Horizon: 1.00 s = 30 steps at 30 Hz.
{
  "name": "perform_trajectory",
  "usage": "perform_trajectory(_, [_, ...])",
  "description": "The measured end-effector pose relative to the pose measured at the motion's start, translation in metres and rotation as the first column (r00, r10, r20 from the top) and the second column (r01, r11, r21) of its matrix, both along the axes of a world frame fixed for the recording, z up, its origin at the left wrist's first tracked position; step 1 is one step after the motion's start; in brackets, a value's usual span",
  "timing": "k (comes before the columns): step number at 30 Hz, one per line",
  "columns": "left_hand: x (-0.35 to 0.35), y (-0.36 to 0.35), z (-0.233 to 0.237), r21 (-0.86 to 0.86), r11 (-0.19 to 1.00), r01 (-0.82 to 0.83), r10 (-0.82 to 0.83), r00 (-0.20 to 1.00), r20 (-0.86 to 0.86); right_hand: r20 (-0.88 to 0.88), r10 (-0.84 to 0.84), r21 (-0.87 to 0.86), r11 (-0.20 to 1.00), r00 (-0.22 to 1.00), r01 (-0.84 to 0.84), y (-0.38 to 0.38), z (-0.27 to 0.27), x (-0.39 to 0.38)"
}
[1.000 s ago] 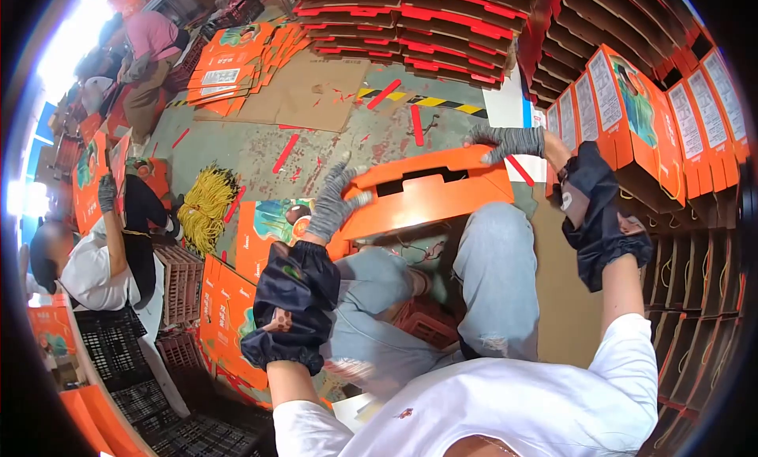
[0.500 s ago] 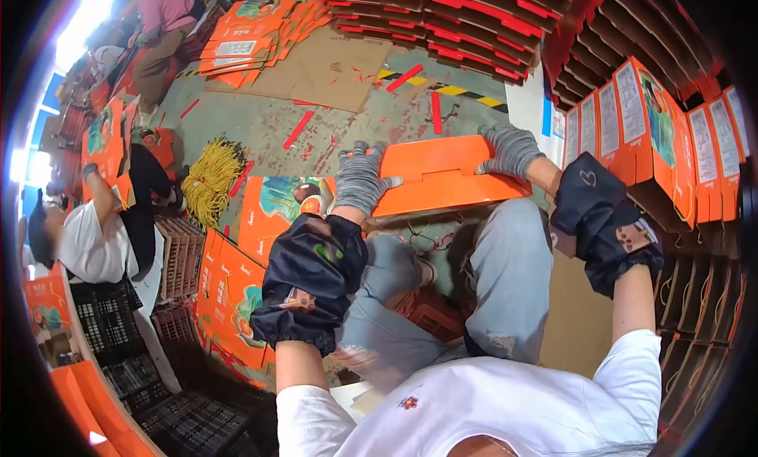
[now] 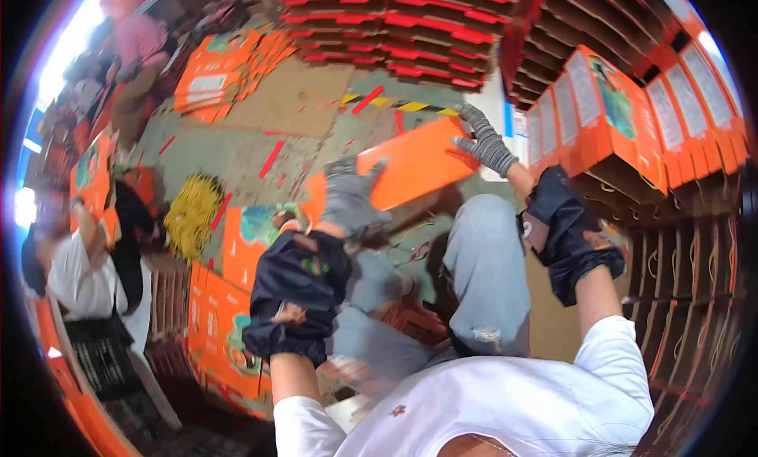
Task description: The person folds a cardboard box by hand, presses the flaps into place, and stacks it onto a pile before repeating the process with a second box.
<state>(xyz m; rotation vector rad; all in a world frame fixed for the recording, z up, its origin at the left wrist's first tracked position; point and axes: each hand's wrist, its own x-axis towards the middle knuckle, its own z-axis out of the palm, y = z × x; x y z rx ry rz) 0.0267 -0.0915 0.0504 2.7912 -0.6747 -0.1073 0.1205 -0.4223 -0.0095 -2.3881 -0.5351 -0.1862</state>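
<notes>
An orange cardboard box is held between my two hands above my knees, tilted with its right end higher. My left hand, in a grey striped knit glove, grips the box's left end, thumb along its face. My right hand, gloved the same way, holds the right end, with the thumb on the face and fingers over the far corner. Dark sleeve covers are on both forearms. Beside my left hand lie flat printed orange cartons.
Finished orange boxes stand in a row at the right, near stacked brown-and-red cartons. A yellow cord bundle lies on the floor. At left are dark crates and a person in a white shirt.
The box has turned from nearly level to slanted, its right end raised and left end lowered. Both hands moved with it. The whole view has shifted somewhat.
</notes>
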Motion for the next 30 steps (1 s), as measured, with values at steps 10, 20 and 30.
perform_trajectory(10, [0.039,0.082,0.006,-0.963,0.093,-0.251,-0.008,0.967,-0.253,-0.656,0.161,0.694,0.513,0.738,0.505,-0.073,-0.014,-0.056])
perform_trajectory(20, [0.053,-0.003,0.085,-0.937,-0.319,-0.138,-0.104,0.988,-0.11,-0.263,-0.34,0.963,-0.035,0.903,0.267,-0.143,0.183,-0.174])
perform_trajectory(30, [0.081,-0.003,0.033,-0.914,-0.235,-0.33,-0.11,0.944,-0.312,-0.388,-0.624,0.903,-0.405,0.678,0.144,-0.343,0.168,-0.14])
